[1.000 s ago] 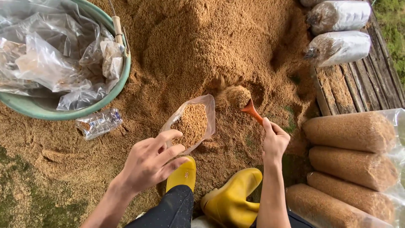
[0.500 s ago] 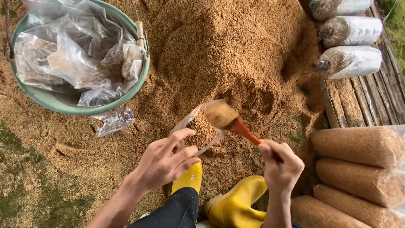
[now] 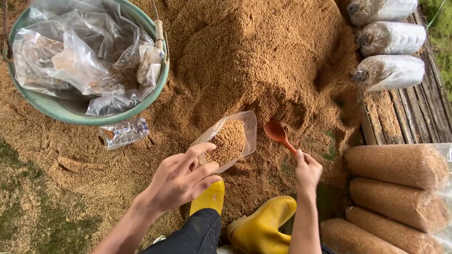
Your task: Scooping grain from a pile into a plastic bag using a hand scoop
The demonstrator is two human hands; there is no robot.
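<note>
My left hand (image 3: 181,181) holds a clear plastic bag (image 3: 230,138) by its mouth, tilted open toward the heap; the bag is partly filled with sawdust. My right hand (image 3: 308,171) grips the handle of a small orange scoop (image 3: 278,134), whose empty bowl sits just right of the bag's opening, close above the sawdust. A big pile of brown sawdust (image 3: 263,61) spreads ahead of both hands. My yellow rubber boots (image 3: 254,226) show below the hands.
A green tub (image 3: 61,108) full of empty clear bags stands at the upper left, with a crushed plastic bottle (image 3: 125,132) beside it. Filled sawdust bags lie stacked at the right (image 3: 395,164) and on wooden planks (image 3: 414,117) at the upper right (image 3: 391,70).
The scoop carried sawdust from the pile to the bag's mouth, emptied into it, and now hangs empty to the right of the bag. The bag holds more sawdust.
</note>
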